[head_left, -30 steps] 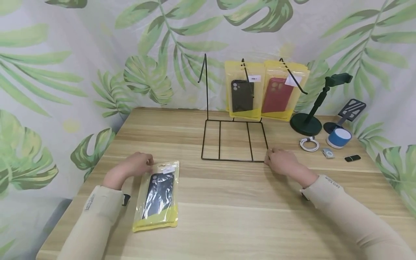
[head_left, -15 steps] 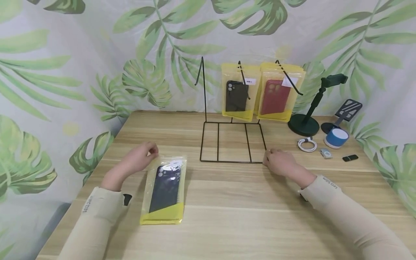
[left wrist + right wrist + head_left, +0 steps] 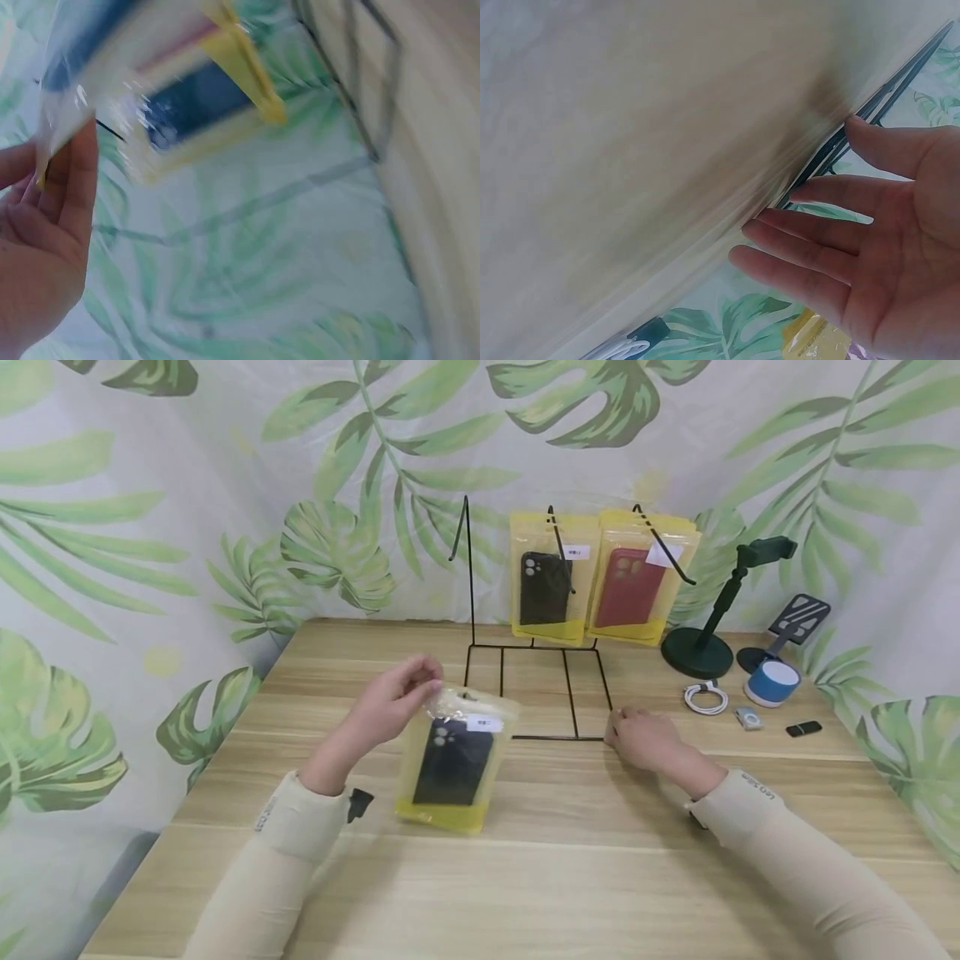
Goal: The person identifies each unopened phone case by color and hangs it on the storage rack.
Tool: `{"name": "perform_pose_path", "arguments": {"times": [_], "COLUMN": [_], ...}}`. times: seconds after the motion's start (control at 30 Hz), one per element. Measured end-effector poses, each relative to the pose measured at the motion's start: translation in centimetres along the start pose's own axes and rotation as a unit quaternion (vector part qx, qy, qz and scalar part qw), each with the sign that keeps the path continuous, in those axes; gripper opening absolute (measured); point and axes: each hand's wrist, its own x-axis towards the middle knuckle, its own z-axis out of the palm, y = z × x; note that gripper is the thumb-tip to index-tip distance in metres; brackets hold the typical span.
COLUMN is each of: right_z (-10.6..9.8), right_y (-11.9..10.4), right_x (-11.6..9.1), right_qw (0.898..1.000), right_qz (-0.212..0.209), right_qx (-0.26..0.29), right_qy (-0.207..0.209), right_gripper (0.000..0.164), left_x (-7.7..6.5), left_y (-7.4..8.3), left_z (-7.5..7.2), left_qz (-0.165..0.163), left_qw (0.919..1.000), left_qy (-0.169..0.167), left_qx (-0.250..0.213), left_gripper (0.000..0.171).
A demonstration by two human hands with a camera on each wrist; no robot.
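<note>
My left hand (image 3: 386, 706) pinches the upper left corner of a bagged dark phone case (image 3: 453, 760), lifted off the table and slightly tilted. Its clear and yellow bag carries a white label and a hang hole. The bag overlaps the base of a black wire display rack (image 3: 471, 585). At the rack's near right corner, my right hand (image 3: 645, 739) holds the base wire (image 3: 821, 161) between thumb and index finger, the other fingers stretched toward the tabletop. The rack's left hook (image 3: 456, 539) is bare. In the left wrist view the raised bag (image 3: 97, 45) is blurred.
Bagged black cases (image 3: 546, 589) hang on the middle hook, bagged red ones (image 3: 630, 585) on the right hook. To the right stand a green phone stand (image 3: 697, 652), a folding stand (image 3: 798, 620), a blue cylinder (image 3: 772, 685), a coiled white cable (image 3: 705, 697) and small gadgets.
My left hand has raised the bagged phone case from the table and carried it rightward and forward to the rack. The right hand stays at the rack's corner.
</note>
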Motion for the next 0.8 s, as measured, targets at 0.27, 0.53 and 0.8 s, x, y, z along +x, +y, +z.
{"name": "perform_pose_path", "arguments": {"times": [0.27,0.53,0.8], "right_z": [-0.2,0.3,0.4], "right_y": [-0.1,0.0,0.4], "right_x": [-0.1,0.2,0.2], "right_qw": [1.0,1.0,1.0], "right_qz": [-0.001,-0.015,-0.006], "right_qx": [-0.001,0.002,-0.009], "right_qy": [0.001,0.019,0.005], "right_gripper": [0.04,0.04,0.039], "left_x": [5.6,9.4,11.3], "left_y": [5.2,7.5,7.4], "left_z": [3.0,4.8,5.5], "left_qz": [0.147,0.177,0.174], "left_qw": [0.9846,0.9719,0.9647], "left_qy": [0.094,0.153,0.197], "left_qx": [0.005,0.02,0.018], "left_gripper": [0.006,0.009,0.011]}}
